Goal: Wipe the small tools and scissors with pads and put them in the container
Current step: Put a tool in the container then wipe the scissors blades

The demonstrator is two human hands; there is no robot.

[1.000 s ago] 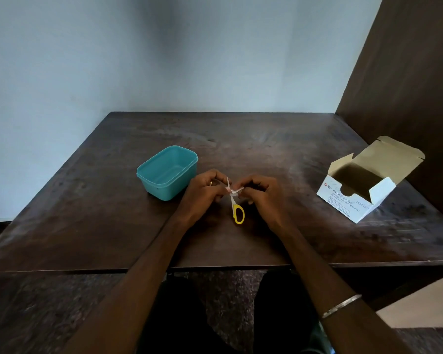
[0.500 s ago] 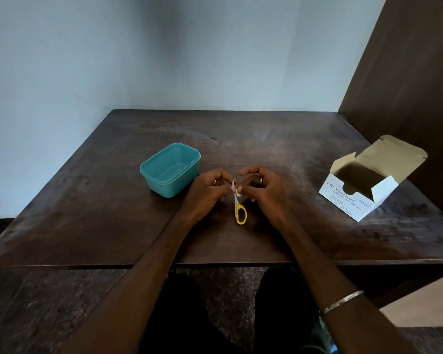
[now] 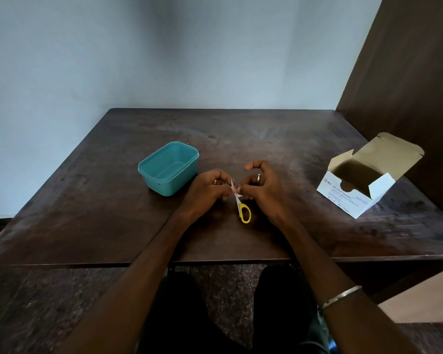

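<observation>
Both hands (image 3: 241, 190) pinch scissors (image 3: 243, 212) beside container (image 3: 169, 168).

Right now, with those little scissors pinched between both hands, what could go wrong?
1. The blades of the scissors sit right between the fingertips of the left hand and right hand; a slip while rubbing with the small pad might nick a finger.
2. The yellow handle hangs free, so a loosened pinch could drop the scissors onto the table.
3. The teal container stands close to the left hand, so a careless move might knock it.
</observation>
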